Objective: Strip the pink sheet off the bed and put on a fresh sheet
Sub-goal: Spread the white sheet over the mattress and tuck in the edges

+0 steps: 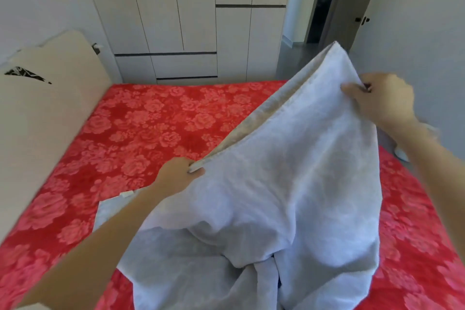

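Observation:
A pale grey-white sheet (pixel 289 184) is lifted over the bed, with its lower part bunched on the mattress near me. My left hand (pixel 180 175) pinches its edge low at centre. My right hand (pixel 382 100) grips the same edge higher at the right, so the edge runs up to a raised peak between them. The bed (pixel 141 128) is covered in a red fabric with pink roses. A small flat piece of the pale sheet (pixel 110 206) lies under my left forearm.
A beige padded headboard (pixel 42 118) runs along the left side of the bed. White wardrobe doors and drawers (pixel 191 20) stand beyond the far edge. An open doorway with a grey door (pixel 352 5) is at the back right.

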{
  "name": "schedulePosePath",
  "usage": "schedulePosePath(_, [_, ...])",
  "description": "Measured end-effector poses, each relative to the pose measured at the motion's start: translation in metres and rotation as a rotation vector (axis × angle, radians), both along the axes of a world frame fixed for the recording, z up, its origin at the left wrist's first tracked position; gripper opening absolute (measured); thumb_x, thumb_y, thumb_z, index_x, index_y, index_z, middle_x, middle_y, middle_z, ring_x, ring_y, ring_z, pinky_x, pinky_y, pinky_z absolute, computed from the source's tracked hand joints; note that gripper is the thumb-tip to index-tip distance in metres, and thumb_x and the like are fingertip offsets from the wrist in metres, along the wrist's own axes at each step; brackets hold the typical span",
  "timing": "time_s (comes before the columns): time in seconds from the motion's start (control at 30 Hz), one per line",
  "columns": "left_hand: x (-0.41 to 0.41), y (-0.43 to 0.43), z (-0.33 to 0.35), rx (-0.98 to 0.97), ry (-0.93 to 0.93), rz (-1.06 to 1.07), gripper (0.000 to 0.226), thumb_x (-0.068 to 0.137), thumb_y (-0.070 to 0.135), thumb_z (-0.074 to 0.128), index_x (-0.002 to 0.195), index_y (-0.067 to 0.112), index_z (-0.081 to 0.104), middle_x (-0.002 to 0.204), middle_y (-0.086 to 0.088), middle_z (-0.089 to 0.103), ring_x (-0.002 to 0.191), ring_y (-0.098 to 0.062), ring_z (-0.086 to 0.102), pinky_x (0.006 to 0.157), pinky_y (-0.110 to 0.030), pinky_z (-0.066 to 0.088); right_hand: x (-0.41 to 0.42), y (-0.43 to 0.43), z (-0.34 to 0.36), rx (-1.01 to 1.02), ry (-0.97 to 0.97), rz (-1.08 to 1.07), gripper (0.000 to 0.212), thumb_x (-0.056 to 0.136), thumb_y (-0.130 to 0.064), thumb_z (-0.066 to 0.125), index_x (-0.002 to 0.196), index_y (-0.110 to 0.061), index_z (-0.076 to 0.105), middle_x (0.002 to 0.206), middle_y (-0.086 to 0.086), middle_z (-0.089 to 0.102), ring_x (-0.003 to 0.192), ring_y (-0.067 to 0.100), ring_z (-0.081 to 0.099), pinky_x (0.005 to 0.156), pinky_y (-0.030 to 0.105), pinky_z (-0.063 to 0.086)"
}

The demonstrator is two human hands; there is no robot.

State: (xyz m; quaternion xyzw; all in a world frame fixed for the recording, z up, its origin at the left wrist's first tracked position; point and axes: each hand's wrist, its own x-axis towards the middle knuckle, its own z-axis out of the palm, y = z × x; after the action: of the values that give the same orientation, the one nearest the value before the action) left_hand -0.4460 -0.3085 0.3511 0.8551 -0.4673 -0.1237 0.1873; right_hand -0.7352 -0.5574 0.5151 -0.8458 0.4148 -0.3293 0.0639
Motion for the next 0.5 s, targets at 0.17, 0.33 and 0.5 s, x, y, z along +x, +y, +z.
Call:
schedulePosePath(0.17, [0.028,0.016,0.064,0.201,0.253,-0.128,0.044,0.071,0.049,0.071,0.052,0.018,0.045,0.044,0.009,0.041,0.039,-0.004,0.036,0.042,-0.019,0.026,0.03,-0.07,-0.073,0.293,0.604,-0.029,0.041,0.097,-0.036,0.045,0.063,-0.015,0.052,0.072,0.012,0.071,0.07,0.03,0.066,0.06,0.03,0.047])
schedulePosePath(0.33, [0.042,0.018,0.081,0.185,0.355,-0.032,0.029,0.084,0.032,0.07,0.08,0.003,0.066,0.059,0.003,0.057,0.046,-0.006,0.048,0.042,-0.017,0.036,0.115,-0.105,-0.12,0.597,0.221,0.03,0.038,0.098,-0.027,0.045,0.068,-0.006,0.056,0.066,0.021,0.07,0.053,0.026,0.067,0.061,0.031,0.055])
schedulePosePath(0.5, [0.109,0.025,0.09,-0.289,0.509,0.403,0.029,0.09,0.022,0.063,0.079,-0.004,0.059,0.077,-0.016,0.052,0.07,-0.024,0.046,0.061,-0.032,0.035,0.226,-0.104,-0.09,0.646,-0.28,0.133,0.036,0.092,-0.02,0.053,0.058,-0.009,0.045,0.071,0.016,0.061,0.044,0.013,0.059,0.051,0.031,0.05])
